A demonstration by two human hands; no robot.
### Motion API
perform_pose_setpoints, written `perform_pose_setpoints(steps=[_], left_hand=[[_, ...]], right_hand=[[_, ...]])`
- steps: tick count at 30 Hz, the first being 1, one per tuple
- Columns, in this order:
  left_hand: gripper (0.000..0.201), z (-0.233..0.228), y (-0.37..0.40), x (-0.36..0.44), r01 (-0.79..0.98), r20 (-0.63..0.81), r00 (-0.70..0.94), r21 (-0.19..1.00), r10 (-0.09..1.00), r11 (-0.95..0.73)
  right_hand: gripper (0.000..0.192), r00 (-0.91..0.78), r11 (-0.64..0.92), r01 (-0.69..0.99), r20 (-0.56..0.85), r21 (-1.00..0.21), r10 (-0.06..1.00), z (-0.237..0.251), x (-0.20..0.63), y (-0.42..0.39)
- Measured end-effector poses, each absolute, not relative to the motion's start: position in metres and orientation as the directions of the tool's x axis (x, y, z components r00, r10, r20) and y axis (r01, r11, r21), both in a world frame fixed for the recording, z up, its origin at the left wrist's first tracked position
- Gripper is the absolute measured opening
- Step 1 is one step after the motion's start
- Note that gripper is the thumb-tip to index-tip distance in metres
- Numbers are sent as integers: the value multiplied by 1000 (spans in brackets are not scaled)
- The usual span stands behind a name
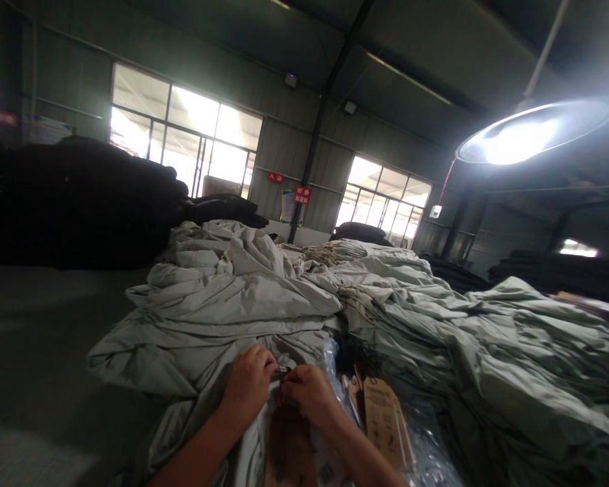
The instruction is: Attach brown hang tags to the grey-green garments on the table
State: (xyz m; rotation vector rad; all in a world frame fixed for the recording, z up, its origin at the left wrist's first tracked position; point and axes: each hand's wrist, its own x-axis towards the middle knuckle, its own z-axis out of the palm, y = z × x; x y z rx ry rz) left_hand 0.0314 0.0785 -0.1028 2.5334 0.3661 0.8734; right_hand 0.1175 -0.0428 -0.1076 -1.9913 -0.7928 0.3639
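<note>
Brown card, a hang tag, lies under my wrists on the pale grey-green garment at the near edge of the surface. My left hand and right hand meet just above it, fingers pressed together in a pinch on something small and dark between them, likely the tag's string or fastener; it is too small and dim to tell which. Judging by that, the tag is being fixed to this garment and the fastening is not yet finished.

Just to the right, more brown tags stand in a loose bunch with dark strings at their tops, partly in crinkled clear plastic, so I judge plenty of tagging is left. The garment itself is smooth, thin cloth, crumpled in soft folds.

Beyond my hands a big heap of the same grey-green garments spreads across the surface. Farther off sit dark piles of cloth, bright windows and a glaring round lamp.
</note>
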Motion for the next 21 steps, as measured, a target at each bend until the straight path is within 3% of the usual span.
perform_pose_setpoints(steps=[4,8,15,21], left_hand=[[16,-103,79,31,30,546,736,565,400,-825],[15,-100,79,30,-20,560,731,588,390,-808],[19,-95,78,25,-113,559,769,595,309,-795],[24,-95,79,24,-90,547,768,609,334,-788]], right_hand=[[12,801,-506,404,27,-762,598,-101,114,-40],[12,840,-549,326,-31,-769,542,-90,110,-36],[11,865,-496,339,58,-800,498,-86,106,-33],[9,873,-398,363,158,-842,460,-95,99,-34]])
